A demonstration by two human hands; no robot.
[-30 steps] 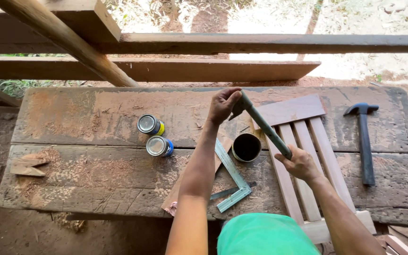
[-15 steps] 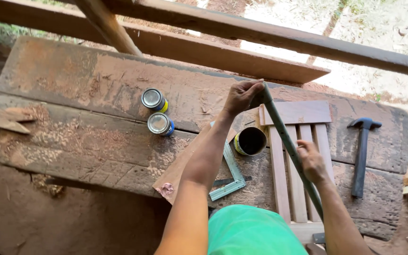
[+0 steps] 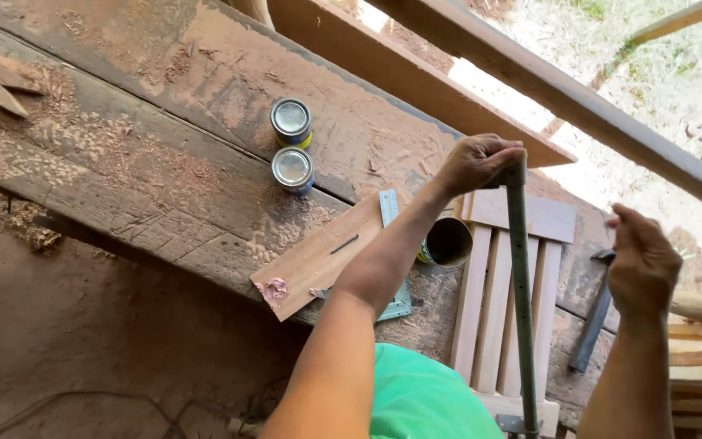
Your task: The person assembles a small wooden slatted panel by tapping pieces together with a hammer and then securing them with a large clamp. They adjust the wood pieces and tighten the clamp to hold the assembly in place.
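Left hand (image 3: 478, 161) was clenched around the top end of a long green bar clamp (image 3: 520, 301) — its grip wrapped tight on the bar, fingers curled over the tip. The bar stood nearly upright in view, running from the fist at 12 o'clock down to a dark metal fitting at 6 o'clock by the frame edge, and it crossed over the slatted wooden panel (image 3: 504, 284) that lay on the bench (image 3: 148, 154).

Right hand (image 3: 642, 264) hung free at 3 o'clock of the bar, apart from it — its grip loose and half-curled, holding nothing.

At 9 o'clock of the panel: an open tin can (image 3: 447, 241), touching or just beside the panel's edge; cannot tell which. Further toward 9–10 o'clock two closed small cans (image 3: 292, 146) sat side by side. A thin flat board (image 3: 327, 254) lay at an angle under the left forearm, a teal square (image 3: 392, 244) partly hidden beneath it. A hammer (image 3: 594, 313) lay at 3 o'clock of the panel, head up.

Judgement, for doing this well: one-handed hold at the very tip gives little control, so the bar could swing toward the open can. Free hand likely belongs lower on the bar, near the panel, to steady it. Bar should sit square across the slats, not skewed, before any pressure goes on.
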